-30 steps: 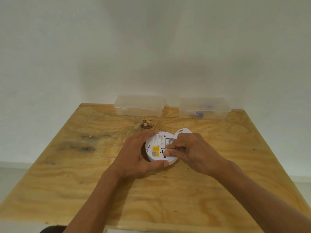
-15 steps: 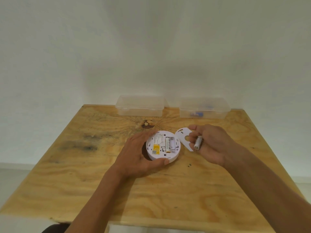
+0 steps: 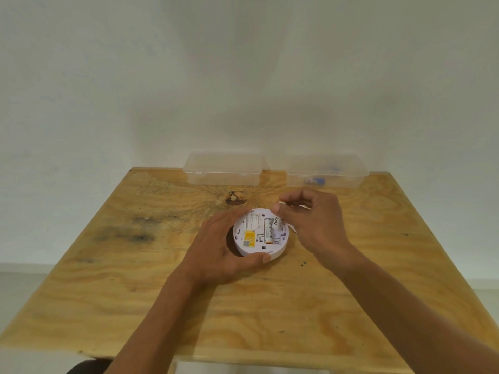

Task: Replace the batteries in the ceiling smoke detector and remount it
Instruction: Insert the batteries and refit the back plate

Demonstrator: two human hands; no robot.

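Note:
The round white smoke detector (image 3: 249,242) lies back side up on the wooden table (image 3: 135,279), showing a yellow label and an open battery bay. One white battery (image 3: 267,230) sits in the bay. My left hand (image 3: 218,249) cups the detector's left and near rim. My right hand (image 3: 313,220) pinches a second white battery (image 3: 277,220) by its upper end, tilted with its lower end in the bay's right slot. The white mounting plate is mostly hidden under my right hand.
Two clear plastic lidded boxes stand at the table's far edge against the wall: the left box (image 3: 222,168) looks empty, the right box (image 3: 328,170) holds small blue items. A dark knot (image 3: 236,198) marks the wood behind the detector.
My right hand lifted a battery out to the right, then brought it back over the detector and now tilts it into the right slot. My left hand stayed on the detector.

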